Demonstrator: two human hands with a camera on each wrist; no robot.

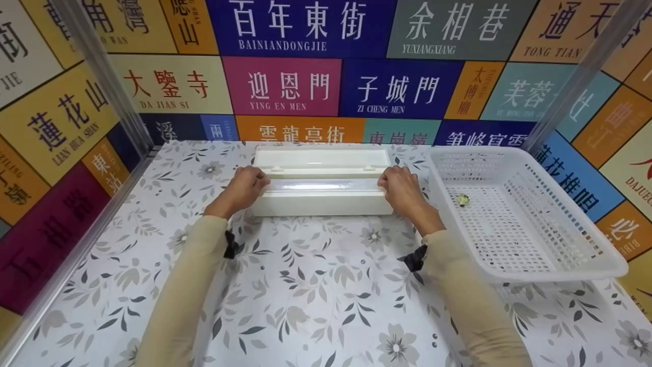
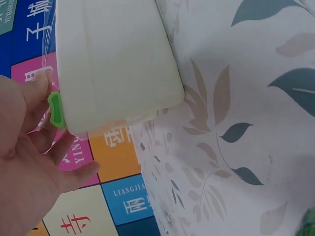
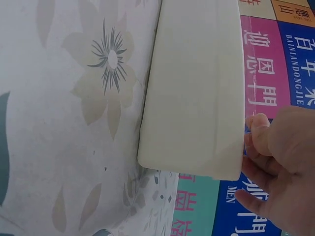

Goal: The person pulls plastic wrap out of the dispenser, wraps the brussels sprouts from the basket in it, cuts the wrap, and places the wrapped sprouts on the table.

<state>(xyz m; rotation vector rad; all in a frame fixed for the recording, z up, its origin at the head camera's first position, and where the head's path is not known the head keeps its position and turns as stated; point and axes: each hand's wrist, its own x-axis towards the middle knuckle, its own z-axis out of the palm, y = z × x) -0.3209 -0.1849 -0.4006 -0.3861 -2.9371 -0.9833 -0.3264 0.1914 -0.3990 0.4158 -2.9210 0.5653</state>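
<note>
At twelve o'clock from the person, on the floral-patterned surface (image 1: 316, 311), sits a white film dispenser (image 1: 322, 205), its long axis running from nine to three, its lid (image 1: 322, 157) folded back toward twelve. What the coming move seems to turn on is the clear film (image 1: 326, 184), drawn in a strip along that same axis above the dispenser's opening, with one hand at each end. The left hand (image 1: 243, 187), at its nine o'clock end, pinches one corner between thumb and fingertips, the lower fingers looser beside a green slider (image 2: 56, 110); the right hand (image 1: 404, 189) pinches the three o'clock corner likewise, so both are about equally near. Both forearms reach in from seven and five o'clock, knuckles up, wrists about level with each other. Toward four o'clock from the dispenser, a white perforated basket (image 1: 540, 276) holds a small pale-green piece (image 1: 462, 200), too small to identify.
</note>
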